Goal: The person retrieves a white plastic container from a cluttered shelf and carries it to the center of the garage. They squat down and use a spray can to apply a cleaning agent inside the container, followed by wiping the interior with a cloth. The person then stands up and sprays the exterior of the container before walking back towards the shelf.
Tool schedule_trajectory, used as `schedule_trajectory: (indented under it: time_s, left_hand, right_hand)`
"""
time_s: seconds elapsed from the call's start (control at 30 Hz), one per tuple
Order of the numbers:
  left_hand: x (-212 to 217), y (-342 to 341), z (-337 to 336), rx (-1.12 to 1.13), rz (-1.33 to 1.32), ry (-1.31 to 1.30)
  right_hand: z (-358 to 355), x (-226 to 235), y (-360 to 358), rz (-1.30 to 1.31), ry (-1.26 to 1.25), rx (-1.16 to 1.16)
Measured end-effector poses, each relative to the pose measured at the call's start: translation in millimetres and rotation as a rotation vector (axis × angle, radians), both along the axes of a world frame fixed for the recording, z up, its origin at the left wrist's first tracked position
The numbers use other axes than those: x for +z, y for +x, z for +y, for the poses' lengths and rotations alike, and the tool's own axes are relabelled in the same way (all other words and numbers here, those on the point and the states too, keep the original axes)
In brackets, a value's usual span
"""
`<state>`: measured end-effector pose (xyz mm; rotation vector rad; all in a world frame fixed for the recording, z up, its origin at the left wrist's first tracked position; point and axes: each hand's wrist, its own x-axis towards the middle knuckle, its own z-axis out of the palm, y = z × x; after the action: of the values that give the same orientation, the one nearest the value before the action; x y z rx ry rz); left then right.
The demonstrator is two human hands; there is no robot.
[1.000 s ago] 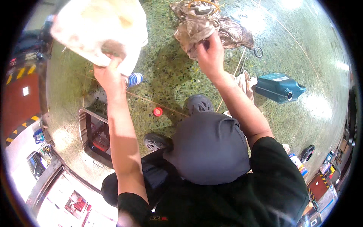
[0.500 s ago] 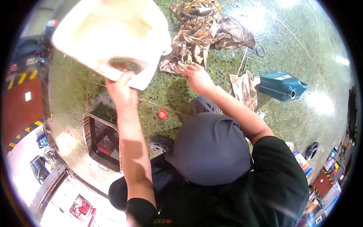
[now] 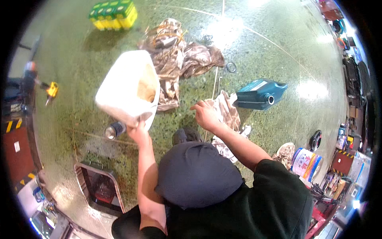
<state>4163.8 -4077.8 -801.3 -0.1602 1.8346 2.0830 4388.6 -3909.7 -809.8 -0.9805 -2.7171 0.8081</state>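
Observation:
My left hand (image 3: 138, 134) grips the lower edge of a white plastic jug (image 3: 123, 85), tilted so that its opening and stained tan inside face right. Beside that hand, a black cylinder (image 3: 114, 130) with a silvery end is on the floor. My right hand (image 3: 207, 115) is apart from the jug, fingers partly spread, with nothing seen in them. It is next to a stained light rag (image 3: 227, 107). Past the rag, a teal jug (image 3: 258, 95) with an uncapped mouth lies on its side.
Crumpled brown cloths (image 3: 171, 59) lie ahead, near a black ring (image 3: 231, 67). A black-framed tray (image 3: 99, 187) is at lower left. A green-and-yellow pack (image 3: 113, 15) stands far left, a yellow tool (image 3: 51, 91) at the left edge. At right is a tub (image 3: 306, 164).
The white jug is now turned so its opening faces right. The view has shifted, bringing in the green-and-yellow pack and black cylinder; the red ring on the floor no longer shows.

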Motion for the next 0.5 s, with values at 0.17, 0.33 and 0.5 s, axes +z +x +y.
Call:
schedule_trajectory:
  time_s: [0.17, 0.33, 0.5]
  left_hand:
    - [4, -4, 2, -0.032, 0.052, -0.23]
    - [20, -20, 5, 0.074, -0.031, 0.045]
    - [25, -49, -28, 0.127, -0.016, 0.066]
  right_hand:
    - [80, -11, -26, 0.102, 0.081, -0.273]
    - [174, -25, -66, 0.04, 0.377, -0.368]
    - [176, 7, -90, 0.114, 0.164, -0.353]
